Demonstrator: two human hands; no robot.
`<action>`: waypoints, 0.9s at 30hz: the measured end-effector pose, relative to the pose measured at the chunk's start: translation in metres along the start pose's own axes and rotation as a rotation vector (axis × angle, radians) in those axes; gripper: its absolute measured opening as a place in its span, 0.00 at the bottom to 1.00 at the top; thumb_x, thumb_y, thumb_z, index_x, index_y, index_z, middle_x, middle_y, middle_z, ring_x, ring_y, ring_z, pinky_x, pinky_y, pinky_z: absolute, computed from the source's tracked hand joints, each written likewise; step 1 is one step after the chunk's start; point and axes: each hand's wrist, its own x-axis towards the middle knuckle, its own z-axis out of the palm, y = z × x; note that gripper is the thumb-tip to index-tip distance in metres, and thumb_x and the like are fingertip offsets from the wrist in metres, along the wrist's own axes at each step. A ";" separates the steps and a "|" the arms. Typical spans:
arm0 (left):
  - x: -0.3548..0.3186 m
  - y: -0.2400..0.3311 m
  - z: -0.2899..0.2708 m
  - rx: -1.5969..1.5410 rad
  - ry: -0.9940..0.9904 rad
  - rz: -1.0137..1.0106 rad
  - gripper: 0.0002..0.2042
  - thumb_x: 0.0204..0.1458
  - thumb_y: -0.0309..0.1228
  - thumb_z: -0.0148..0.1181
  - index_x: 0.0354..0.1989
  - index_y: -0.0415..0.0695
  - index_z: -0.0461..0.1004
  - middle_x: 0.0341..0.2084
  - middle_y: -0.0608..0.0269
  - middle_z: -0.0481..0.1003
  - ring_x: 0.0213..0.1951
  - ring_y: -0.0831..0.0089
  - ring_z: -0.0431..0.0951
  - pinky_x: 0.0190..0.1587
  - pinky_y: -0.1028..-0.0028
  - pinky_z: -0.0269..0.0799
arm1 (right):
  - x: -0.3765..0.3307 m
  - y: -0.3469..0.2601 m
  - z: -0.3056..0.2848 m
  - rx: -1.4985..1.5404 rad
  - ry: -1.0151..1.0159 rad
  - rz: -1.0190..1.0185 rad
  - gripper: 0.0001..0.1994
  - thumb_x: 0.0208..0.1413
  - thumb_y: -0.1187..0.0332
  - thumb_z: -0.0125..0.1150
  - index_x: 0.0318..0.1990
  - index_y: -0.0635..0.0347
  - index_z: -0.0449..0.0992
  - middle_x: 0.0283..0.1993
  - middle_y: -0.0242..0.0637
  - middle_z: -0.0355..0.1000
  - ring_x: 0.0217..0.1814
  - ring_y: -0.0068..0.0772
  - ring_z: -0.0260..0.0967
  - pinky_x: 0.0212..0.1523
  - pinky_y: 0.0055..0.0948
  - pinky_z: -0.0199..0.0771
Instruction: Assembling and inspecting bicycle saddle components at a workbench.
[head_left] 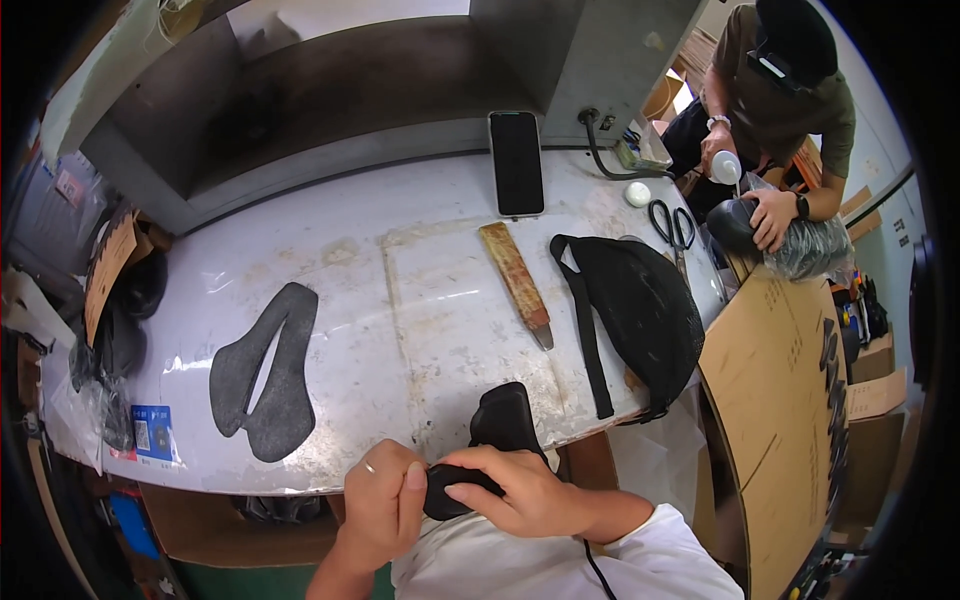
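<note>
At the front edge of the table I hold a black, padded piece shaped like a bicycle saddle (507, 420), low and close to my body. My right hand (525, 492) lies across its middle, fingers wrapped over it and thumb pressed on the near part. Beside it, my left hand (385, 500) is closed, pinching the near part's left edge. What lies under the fingers is hidden. Further left on the table rests a flat grey saddle-shaped pad (288, 375) with a long slot.
A knife with a tape-wrapped handle (512, 275), a phone (516, 165), a black waist bag (640, 310) and scissors (674, 228) lie on the table (350, 300). A grey metal housing (350, 130) stands behind. At right, a co-worker (800, 110) holds a white bottle (724, 168) over a black saddle. Cardboard (770, 400) adjoins the table.
</note>
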 end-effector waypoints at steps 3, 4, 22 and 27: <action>-0.001 -0.002 0.002 0.109 0.020 0.129 0.08 0.60 0.26 0.47 0.29 0.38 0.68 0.21 0.55 0.66 0.21 0.66 0.67 0.25 0.69 0.62 | 0.000 -0.010 -0.005 0.251 -0.075 0.241 0.25 0.63 0.73 0.55 0.66 0.60 0.58 0.34 0.38 0.72 0.30 0.22 0.68 0.31 0.23 0.68; -0.004 0.000 0.005 -0.068 0.032 0.010 0.10 0.62 0.28 0.46 0.29 0.38 0.68 0.21 0.57 0.66 0.22 0.68 0.67 0.25 0.70 0.61 | 0.001 -0.013 -0.008 0.487 -0.162 0.449 0.27 0.64 0.72 0.54 0.68 0.59 0.54 0.34 0.35 0.72 0.31 0.17 0.67 0.32 0.20 0.67; -0.002 0.001 0.026 -0.269 0.125 -0.054 0.14 0.65 0.33 0.42 0.27 0.39 0.64 0.21 0.68 0.64 0.22 0.78 0.61 0.26 0.76 0.56 | 0.016 -0.019 -0.011 1.147 -0.052 0.492 0.35 0.62 0.76 0.54 0.72 0.56 0.40 0.52 0.41 0.69 0.52 0.23 0.67 0.53 0.22 0.67; -0.003 -0.006 0.011 -0.688 -0.034 -0.322 0.16 0.64 0.32 0.41 0.25 0.38 0.65 0.19 0.66 0.63 0.22 0.79 0.59 0.26 0.76 0.55 | 0.013 -0.014 -0.010 0.970 -0.018 0.302 0.38 0.60 0.78 0.56 0.72 0.57 0.39 0.55 0.41 0.65 0.56 0.27 0.64 0.57 0.26 0.64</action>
